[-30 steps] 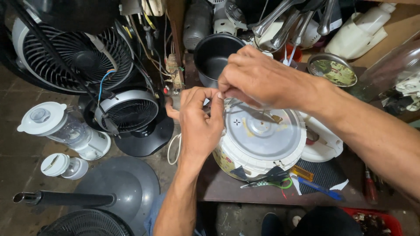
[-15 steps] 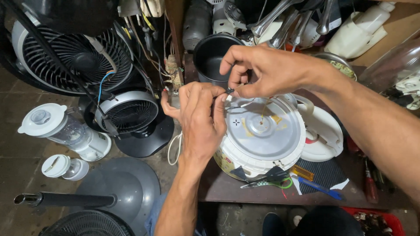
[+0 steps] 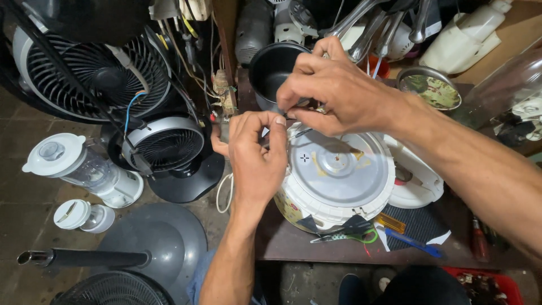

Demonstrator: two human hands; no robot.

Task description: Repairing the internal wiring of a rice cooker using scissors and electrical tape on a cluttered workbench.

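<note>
Two hands [image 3: 293, 124], upturned rice cooker [image 3: 339, 175], base skyward

An upturned rice cooker [image 3: 333, 181] shows a dull, scuffed grey metal base plate and glossy cream plastic sides. Behind it sits a matt black non-stick inner pot [image 3: 272, 73]. Shiny steel ladles [image 3: 367, 34] hang above. The blender jug [image 3: 79, 166] is clear plastic with a white lid.

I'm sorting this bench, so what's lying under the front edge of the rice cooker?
Green-handled scissors and black tape scraps poke out beneath the rice cooker. Whatever lies further under it is hidden by its body.
</note>
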